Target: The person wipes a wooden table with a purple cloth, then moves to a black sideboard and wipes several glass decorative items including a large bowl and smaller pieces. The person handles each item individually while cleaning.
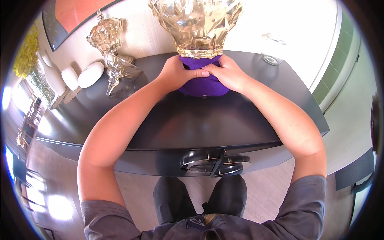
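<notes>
A large faceted amber glass vase stands upright near the back of a dark glossy cabinet top. Its upper rim runs past the top of the view. Purple cloth wraps the narrow lower part and spreads over the base, hiding both. From the left, my left hand grips the cloth around this part. My right hand clasps it from the other side, and the two thumbs meet in front. The fingers behind the vase are hidden.
To the left are a lidded amber glass jar, a clear amber glass lid lying tilted, white rounded ornaments and yellow flowers. A clear glass stands at the right. Ring-shaped handles front the cabinet.
</notes>
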### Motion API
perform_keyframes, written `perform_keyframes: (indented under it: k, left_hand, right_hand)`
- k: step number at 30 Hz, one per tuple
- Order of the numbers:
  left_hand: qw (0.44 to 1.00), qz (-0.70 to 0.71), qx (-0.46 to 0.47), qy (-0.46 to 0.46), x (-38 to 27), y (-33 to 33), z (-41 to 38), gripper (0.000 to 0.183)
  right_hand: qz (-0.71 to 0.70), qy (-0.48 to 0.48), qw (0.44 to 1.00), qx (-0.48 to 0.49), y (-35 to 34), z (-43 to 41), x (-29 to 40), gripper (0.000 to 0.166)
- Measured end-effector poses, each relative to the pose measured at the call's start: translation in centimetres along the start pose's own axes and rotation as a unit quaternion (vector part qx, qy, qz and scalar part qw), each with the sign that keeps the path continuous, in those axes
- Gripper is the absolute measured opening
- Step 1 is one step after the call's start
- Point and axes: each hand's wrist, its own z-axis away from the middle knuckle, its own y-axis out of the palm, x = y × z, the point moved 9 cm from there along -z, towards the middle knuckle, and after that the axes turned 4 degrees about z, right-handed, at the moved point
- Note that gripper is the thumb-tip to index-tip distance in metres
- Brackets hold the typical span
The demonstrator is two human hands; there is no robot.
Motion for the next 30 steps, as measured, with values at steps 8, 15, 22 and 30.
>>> perform_keyframes:
  k: [8,15,22,30]
  left_hand:
    - [0.984,-0.079,-0.126,-0.096,-1.1,-0.4,1.8,0.046]
    - [0.975,-0.157,-0.119,-0.105,-2.6,-1.3,2.4,0.043]
    - [0.997,0.048,0.028,-0.059,0.7,0.4,0.5,0.046]
    - [0.978,-0.120,-0.130,-0.111,-1.0,-1.6,1.8,0.029]
  right_hand:
    - [-0.128,0.049,0.988,-0.077,-0.8,0.6,-0.9,0.017]
    - [0.030,-0.032,0.998,-0.046,-1.6,-0.2,0.4,0.016]
    - [-0.113,0.051,0.991,0.057,0.5,-0.2,-0.7,0.032]
    - [0.111,-0.031,0.993,-0.016,-1.5,-0.4,0.9,0.029]
